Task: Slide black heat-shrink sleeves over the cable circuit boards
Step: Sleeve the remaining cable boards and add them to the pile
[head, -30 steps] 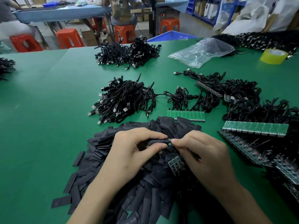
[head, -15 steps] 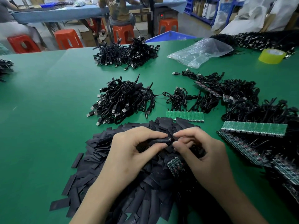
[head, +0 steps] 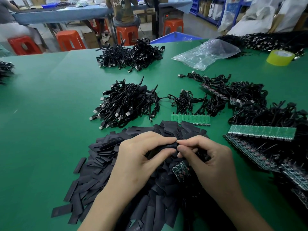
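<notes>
Pinching sleeve (head: 168, 145) in left hand (head: 141, 157), nipping its mouth with right hand (head: 211, 162); light, floppy, probably slick: hold by edges.

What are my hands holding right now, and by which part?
One black heat-shrink sleeve. The left hand pinches its left part between thumb and fingers; the right hand pinches at its right end.

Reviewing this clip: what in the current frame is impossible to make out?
Head view: whether a board sits inside the sleeve; the left hand and right hand cover its ends.
Head view: the cable of the loose board, lost against the black sleeve pile.
Head view: the board strips at right, cut off by the frame edge.
Head view: print on the tape roll, too blurred.
</notes>
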